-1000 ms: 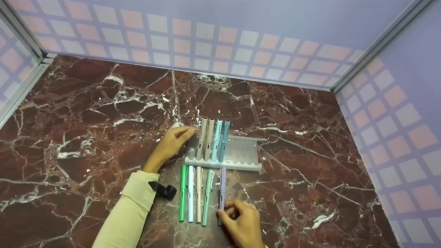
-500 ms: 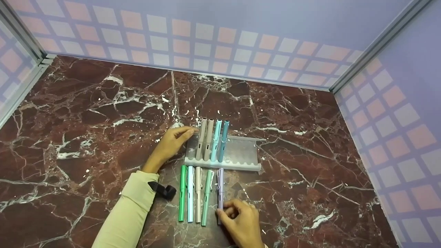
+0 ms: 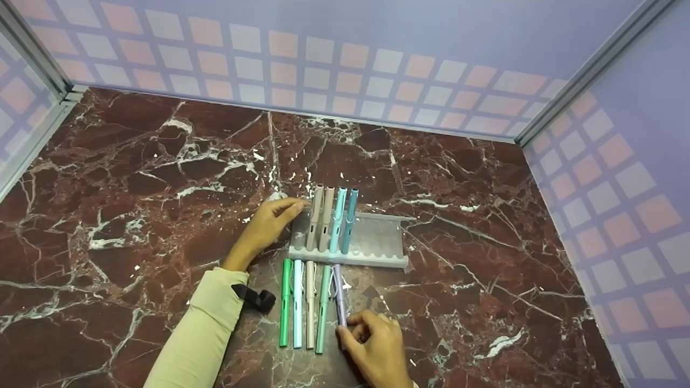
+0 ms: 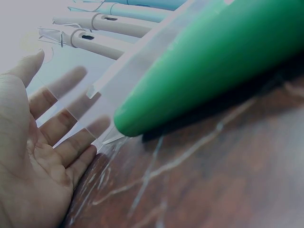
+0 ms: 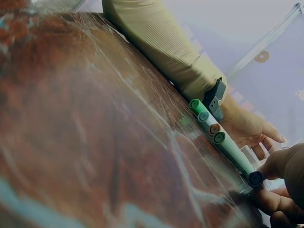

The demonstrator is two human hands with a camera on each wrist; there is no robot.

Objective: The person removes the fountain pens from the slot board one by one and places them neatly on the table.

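My right hand pinches the lower end of a purple fountain pen, which lies slightly slanted on the table. Left of it lies a row of pens: mint green, beige, pale blue and bright green. Behind the row is a clear plastic pen stand with a notched front lip. Two taupe pens, a light blue pen and a teal pen lean in its left part. My left hand rests at the stand's left end, fingers extended behind the clear plastic.
The table is dark red with white marble veins. Pale panels with a square pattern enclose it at the back and sides. A black wrist mount sits on the left sleeve.
My right hand has shifted the purple pen slightly left. Its top end has tilted left, close to the mint green pen. The left hand stays at the stand.
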